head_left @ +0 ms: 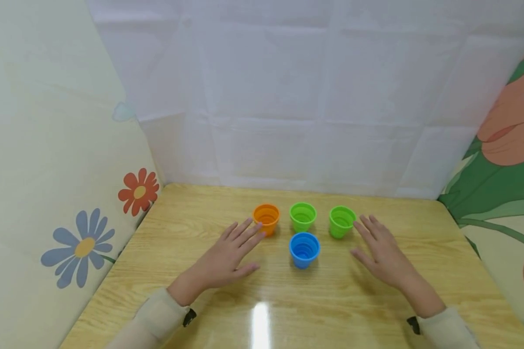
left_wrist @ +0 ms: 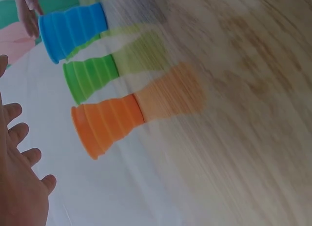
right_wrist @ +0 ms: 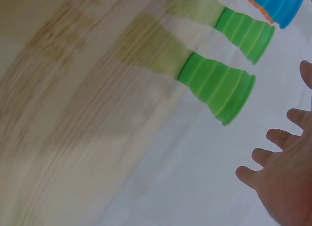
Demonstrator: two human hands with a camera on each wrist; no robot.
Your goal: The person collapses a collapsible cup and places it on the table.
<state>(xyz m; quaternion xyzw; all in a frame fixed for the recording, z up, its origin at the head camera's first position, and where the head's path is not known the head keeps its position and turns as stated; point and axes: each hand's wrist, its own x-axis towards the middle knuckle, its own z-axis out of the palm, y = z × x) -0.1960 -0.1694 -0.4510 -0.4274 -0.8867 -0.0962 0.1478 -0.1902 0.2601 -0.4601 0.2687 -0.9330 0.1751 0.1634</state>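
Four ribbed cups is more than I count, so several stand upright on the wooden table: an orange cup [head_left: 267, 220], a green cup [head_left: 303, 217] in the middle, another green cup [head_left: 342, 222] to its right, and a blue cup [head_left: 304, 250] nearer the front. My left hand [head_left: 228, 254] hovers with fingers spread, its fingertips near the orange cup. On the other side, my right hand [head_left: 384, 254] stretches its fingers toward the right green cup. Neither hand holds anything; both wrist views show a gap between fingers and cups.
The wooden table [head_left: 192, 213] meets a white cloth backdrop [head_left: 262, 97] behind the cups. Flower-patterned panels flank it, with a blue flower [head_left: 84, 247] on the left panel and large pink petals [head_left: 513, 131] on the right one.
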